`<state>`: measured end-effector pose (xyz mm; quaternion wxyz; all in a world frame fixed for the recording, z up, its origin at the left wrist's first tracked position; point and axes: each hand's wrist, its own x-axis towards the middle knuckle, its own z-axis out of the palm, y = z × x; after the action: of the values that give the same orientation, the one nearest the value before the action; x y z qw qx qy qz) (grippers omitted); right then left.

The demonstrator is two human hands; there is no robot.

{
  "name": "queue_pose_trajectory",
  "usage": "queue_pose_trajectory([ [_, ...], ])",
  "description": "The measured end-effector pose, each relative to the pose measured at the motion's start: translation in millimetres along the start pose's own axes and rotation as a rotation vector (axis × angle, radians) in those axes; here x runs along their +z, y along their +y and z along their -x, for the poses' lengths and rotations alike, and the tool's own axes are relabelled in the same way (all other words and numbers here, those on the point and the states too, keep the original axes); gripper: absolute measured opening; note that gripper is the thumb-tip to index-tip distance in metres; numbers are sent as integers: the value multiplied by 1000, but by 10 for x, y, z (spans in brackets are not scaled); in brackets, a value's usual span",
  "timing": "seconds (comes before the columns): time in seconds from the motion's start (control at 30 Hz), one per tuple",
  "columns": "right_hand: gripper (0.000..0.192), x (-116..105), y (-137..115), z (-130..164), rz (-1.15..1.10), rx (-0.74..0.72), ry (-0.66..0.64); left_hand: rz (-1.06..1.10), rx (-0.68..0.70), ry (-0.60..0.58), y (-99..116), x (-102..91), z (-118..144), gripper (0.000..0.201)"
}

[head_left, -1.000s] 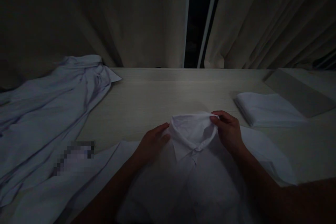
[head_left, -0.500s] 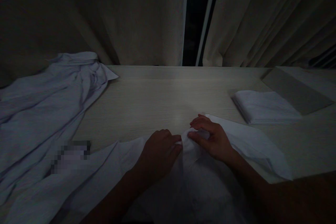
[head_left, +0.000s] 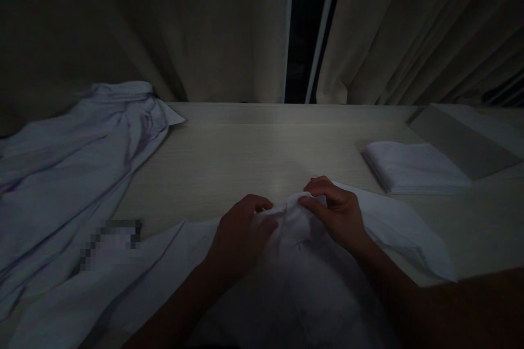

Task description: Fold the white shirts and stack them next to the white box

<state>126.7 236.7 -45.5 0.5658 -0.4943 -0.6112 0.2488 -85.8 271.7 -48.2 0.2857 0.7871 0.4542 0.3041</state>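
Observation:
A white shirt [head_left: 311,289] lies spread on the pale wooden table [head_left: 245,158] at the near edge, sleeves out to both sides. My left hand [head_left: 241,232] and my right hand [head_left: 335,212] sit side by side at its collar [head_left: 291,212], each pinching the bunched collar fabric between thumb and fingers. The collar is pressed low between the two hands. The scene is dim.
A crumpled pale-blue garment [head_left: 69,174] covers the table's left side. A folded white cloth [head_left: 413,166] lies at the right, with a flat grey slab [head_left: 462,142] behind it. Curtains [head_left: 204,27] hang along the far edge. A blurred patch [head_left: 110,240] sits at the near left.
The collar stood open and raised between my hands a second ago. My hands have drawn together and pressed it down, and now pinch it slightly higher than half a second ago.

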Motion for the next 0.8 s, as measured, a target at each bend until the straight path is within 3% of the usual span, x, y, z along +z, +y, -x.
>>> queue_pose_trajectory([
  [0.1, 4, 64, -17, 19, 32, -32, -15, 53, 8, -66, 46, -6, 3, 59],
  [0.13, 4, 84, -22, 25, 44, -43, -31, 61, 19, -86, 58, -4, 4, 57],
  [0.27, 4, 96, -18, 28, 117, -60, -98, 82, -7, -98, 79, -8, -4, 16],
  [0.37, 16, 20, 5, 4, 253, -69, 26, 146, -128, -45, 62, -53, -32, 20],
  [0.47, 15, -19, 2, 9, 378, -102, 114, 224, -252, 8, 23, -93, -66, 26],
  [0.6, 21, 111, -38, 92, 394, -62, -107, 356, -317, -4, -34, -83, -83, 30],
  [0.8, 10, 190, -47, 118, 306, 72, -275, 385, -350, 78, -110, -76, -95, 28],
])
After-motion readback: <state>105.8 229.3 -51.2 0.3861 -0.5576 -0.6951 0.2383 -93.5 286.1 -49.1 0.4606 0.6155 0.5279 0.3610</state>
